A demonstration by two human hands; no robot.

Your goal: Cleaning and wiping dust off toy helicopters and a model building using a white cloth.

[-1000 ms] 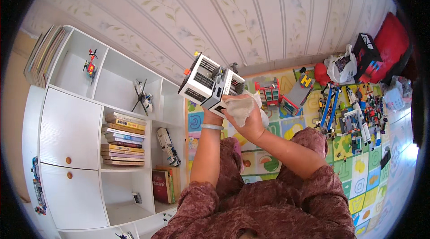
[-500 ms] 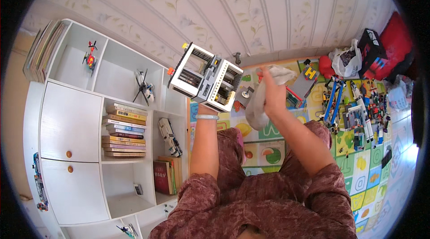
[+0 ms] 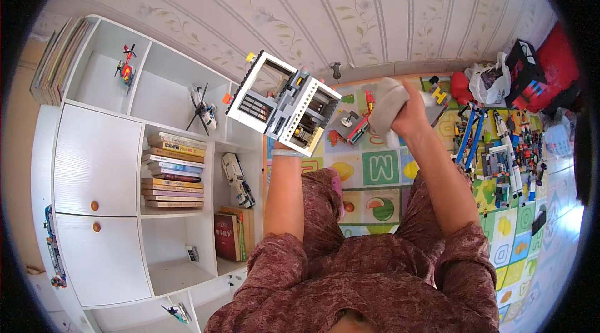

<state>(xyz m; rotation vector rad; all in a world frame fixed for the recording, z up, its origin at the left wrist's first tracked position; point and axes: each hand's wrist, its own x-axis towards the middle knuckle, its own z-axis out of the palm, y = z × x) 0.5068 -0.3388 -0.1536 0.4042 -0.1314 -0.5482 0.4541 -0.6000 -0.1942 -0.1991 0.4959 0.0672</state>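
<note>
Well, the left hand (image 3: 280,145), mostly hidden, holds a toy building (image 3: 284,107) near the white shelf unit (image 3: 94,158) containing books (image 3: 175,173) and toy helicopters (image 3: 205,114); the right hand (image 3: 412,114) clutches a grey cloth (image 3: 387,108).

toy building (image 3: 285,107): white, grey, black | cloth (image 3: 386,110): pale grey | wallpaper (image 3: 406,14): striped, floral | cabinet (image 3: 97,161): white

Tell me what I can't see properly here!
In the head view:
- Left hand: the fingers are hidden by the white toy building.
- Red-and-grey toy: partly covered by the cloth in the right hand.
- Whatever's behind the white doors: they're shut.
- Tiny things low in the white shelves: too small to name.
</note>
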